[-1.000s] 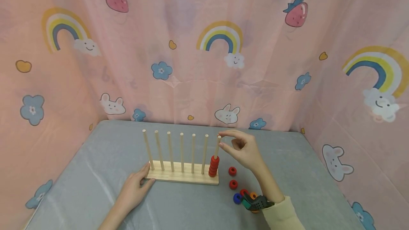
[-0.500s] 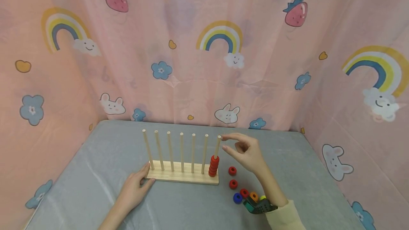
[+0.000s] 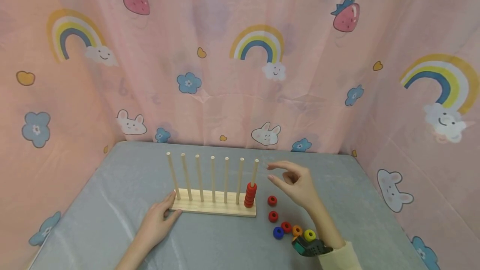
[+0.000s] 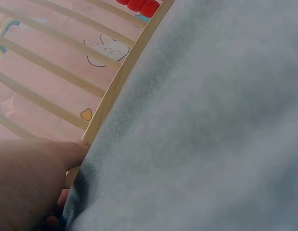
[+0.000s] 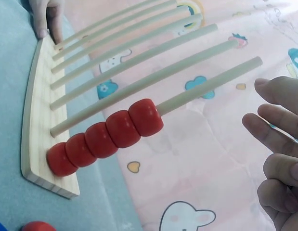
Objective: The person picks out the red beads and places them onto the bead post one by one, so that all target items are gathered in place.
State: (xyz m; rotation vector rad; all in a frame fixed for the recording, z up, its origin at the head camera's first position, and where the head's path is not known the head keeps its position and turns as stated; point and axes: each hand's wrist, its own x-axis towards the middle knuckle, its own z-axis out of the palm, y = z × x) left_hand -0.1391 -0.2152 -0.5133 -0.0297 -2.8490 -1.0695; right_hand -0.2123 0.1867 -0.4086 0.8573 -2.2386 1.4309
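Observation:
A wooden peg rack [image 3: 213, 207] with several upright pegs in one row stands on the table. Several red beads [image 3: 250, 195] are stacked on its rightmost peg, whose upper part is bare. My left hand [image 3: 156, 221] holds the rack's left end, thumb along the front edge and fingers at the side and behind; in the left wrist view the thumb [image 4: 71, 153] lies against the base edge. Right of the loaded peg, my right hand [image 3: 296, 181] hovers in the air. Its thumb and forefinger are apart with nothing between them, and the right wrist view shows the other fingers [image 5: 281, 168] loosely bent.
Two loose red beads [image 3: 273, 216] lie right of the rack. Nearer the front are another red bead [image 3: 286, 227], a blue bead [image 3: 278, 233], an orange bead [image 3: 297, 231] and a yellow bead [image 3: 309, 235]. The right wrist device [image 3: 309, 246] partly covers another orange one. A patterned pink curtain [image 3: 225, 107] hangs behind.
My right hand has drawn away from the top of the rightmost peg, moving right and slightly down. The yellow bead has come into full view. My left hand keeps its place.

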